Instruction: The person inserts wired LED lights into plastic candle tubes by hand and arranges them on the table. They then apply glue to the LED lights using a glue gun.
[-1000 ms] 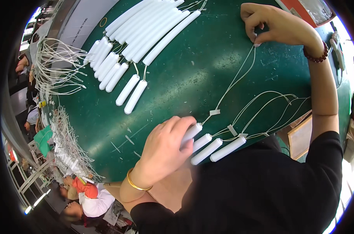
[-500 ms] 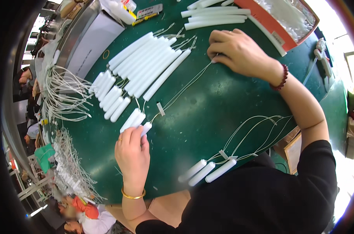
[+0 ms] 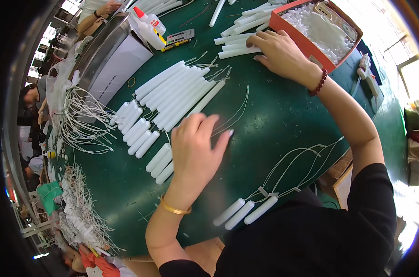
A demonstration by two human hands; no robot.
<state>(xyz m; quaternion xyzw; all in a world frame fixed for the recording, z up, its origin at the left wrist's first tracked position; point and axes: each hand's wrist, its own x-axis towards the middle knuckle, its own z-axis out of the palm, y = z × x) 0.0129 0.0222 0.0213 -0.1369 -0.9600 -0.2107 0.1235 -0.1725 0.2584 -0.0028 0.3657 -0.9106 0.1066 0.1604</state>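
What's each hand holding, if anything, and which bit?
The left hand holds nothing visible; whether the right hand grips a white tube, I can't tell.

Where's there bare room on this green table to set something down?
Widest: green tabletop between the left hand and right forearm, above the looped white wires. Smaller, nearly bare: between the left forearm and the tangled thin white wires. Crowded: left of centre, with rows of white cylindrical tubes; top right, around the open orange-red cardboard box.

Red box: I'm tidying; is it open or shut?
Open: the red box has no lid over its top, and pale contents show inside.
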